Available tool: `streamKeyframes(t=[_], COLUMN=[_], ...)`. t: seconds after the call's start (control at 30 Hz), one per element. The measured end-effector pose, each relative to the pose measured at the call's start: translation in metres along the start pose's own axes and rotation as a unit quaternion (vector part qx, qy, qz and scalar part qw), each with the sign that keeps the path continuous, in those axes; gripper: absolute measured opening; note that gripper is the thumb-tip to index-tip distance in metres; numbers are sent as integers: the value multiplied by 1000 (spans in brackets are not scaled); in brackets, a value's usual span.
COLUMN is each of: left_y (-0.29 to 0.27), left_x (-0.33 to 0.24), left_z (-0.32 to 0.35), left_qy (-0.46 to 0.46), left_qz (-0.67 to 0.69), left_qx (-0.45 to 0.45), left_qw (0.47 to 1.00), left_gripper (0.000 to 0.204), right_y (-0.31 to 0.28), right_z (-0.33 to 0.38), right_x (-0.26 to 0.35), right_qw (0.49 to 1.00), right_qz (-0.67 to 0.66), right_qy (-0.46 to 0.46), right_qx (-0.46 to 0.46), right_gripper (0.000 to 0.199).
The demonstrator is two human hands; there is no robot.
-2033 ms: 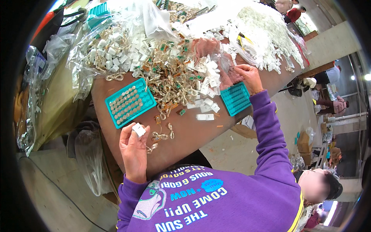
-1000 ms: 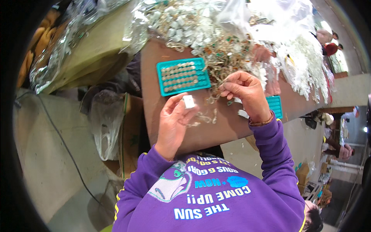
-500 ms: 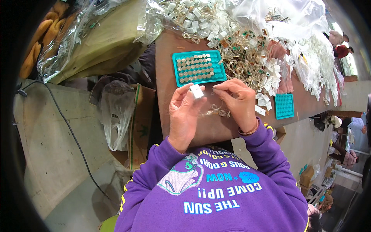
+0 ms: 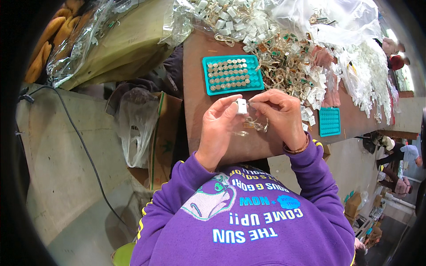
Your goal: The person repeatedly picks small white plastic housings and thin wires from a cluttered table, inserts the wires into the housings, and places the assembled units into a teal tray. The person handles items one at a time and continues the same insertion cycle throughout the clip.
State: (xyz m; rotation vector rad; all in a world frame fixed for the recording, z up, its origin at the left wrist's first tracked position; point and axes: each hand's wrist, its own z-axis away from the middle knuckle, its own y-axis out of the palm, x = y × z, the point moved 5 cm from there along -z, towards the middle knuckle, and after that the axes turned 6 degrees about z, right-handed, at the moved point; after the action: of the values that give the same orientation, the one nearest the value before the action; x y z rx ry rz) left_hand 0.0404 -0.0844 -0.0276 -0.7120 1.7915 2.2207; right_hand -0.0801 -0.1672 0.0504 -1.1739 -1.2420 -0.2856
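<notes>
My left hand [image 4: 218, 128] pinches a small white plastic box [image 4: 242, 106] between thumb and fingers, just above the brown table [image 4: 195, 88]. My right hand [image 4: 278, 114] meets it from the right, fingertips pinched at the box's edge, with thin clear wire loops [image 4: 256, 125] hanging below both hands. Right behind the hands sits a teal tray [image 4: 231, 74] filled with rows of round silver button cells. A big tangled heap of white boxes and wires [image 4: 288, 62] spreads over the table behind and to the right.
A second, smaller teal tray [image 4: 329, 121] lies near the table's right edge. Clear plastic bags [image 4: 133, 128] and a cardboard box [image 4: 162, 133] stand on the floor at the left. Other people [image 4: 395, 155] are at the far right.
Over the earlier frames my right hand came back from the heap and joined my left hand at the white box. The view has swung so the full teal tray sits right behind the hands.
</notes>
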Motion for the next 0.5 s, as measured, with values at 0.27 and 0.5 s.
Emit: streamKeyframes(t=[0.27, 0.5], left_y=[1, 5], left_x=[-1, 0], left_z=[1, 2], left_qy=[-16, 31], left_qz=[-33, -137], left_qx=[14, 3], left_qw=[999, 990], left_gripper=[31, 25], right_y=[-1, 3], right_z=[1, 5], right_x=[30, 38], right_qw=[956, 914], right_qz=[222, 328], right_qy=[-189, -231], right_qx=[-10, 59], right_gripper=[12, 12])
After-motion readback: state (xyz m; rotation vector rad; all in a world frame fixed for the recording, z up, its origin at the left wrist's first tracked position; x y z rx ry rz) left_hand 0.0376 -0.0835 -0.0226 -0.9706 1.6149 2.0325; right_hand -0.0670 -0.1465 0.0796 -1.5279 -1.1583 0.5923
